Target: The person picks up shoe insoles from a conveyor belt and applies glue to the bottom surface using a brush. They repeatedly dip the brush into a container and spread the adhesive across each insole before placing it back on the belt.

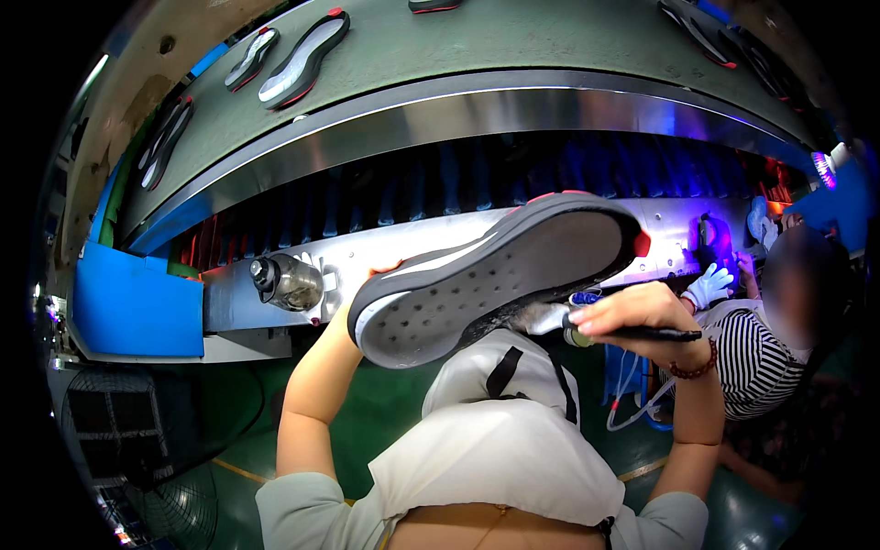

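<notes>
A shoe sole is held up in front of me, tilted, with its dimpled grey inner face toward me. Its rim is dark grey with white and red parts. My left hand supports it from behind at the left end; most of those fingers are hidden by the sole. Closed around the dark handle of a brush is my right hand, at the sole's near right edge. The pale bristles touch or nearly touch the sole's near rim; which one I cannot tell.
Beyond a metal rail, several soles lie on a green conveyor belt. A bottle rests on the metal ledge at left. At right sits a person in a striped top, with a white glove. A fan stands lower left.
</notes>
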A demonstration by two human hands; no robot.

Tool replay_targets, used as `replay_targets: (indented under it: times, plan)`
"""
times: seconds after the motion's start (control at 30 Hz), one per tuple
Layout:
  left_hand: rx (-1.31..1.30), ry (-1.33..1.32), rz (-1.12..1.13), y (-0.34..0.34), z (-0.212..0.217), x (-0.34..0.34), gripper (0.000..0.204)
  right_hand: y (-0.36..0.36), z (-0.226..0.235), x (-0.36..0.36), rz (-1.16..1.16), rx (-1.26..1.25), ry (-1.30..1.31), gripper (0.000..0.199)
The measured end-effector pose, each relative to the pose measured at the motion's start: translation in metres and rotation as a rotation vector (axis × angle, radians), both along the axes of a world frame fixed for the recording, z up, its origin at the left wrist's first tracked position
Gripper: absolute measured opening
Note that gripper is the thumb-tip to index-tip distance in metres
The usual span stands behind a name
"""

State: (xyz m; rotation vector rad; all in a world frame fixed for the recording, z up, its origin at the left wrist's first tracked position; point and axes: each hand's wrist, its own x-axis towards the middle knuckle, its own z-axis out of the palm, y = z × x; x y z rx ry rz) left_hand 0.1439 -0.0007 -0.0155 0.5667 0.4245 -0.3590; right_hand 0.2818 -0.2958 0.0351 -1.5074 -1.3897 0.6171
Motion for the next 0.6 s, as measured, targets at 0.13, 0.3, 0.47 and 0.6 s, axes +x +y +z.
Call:
replay_targets:
  times: [0.13,0.3,0.47,0.6]
  plan:
    - [0.012,0.005,0.0,0.002,-0.003,0.005,0.069,-0.004,0.004,0.004,-0.081,0.108,0.106,0.018]
    - [0.051,0.02,0.028,0.01,-0.005,0.001,0.07,-0.01,-0.008,0.01,0.026,-0.06,0.01,0.019]
    - [0.066,0.018,0.054,0.014,-0.006,0.0,0.071,-0.006,-0.006,0.023,-0.07,0.02,-0.101,0.018]
    - [-0.001,-0.021,0.06,0.009,-0.014,-0.003,0.071,-0.013,-0.016,0.031,-0.044,-0.103,-0.002,0.019]
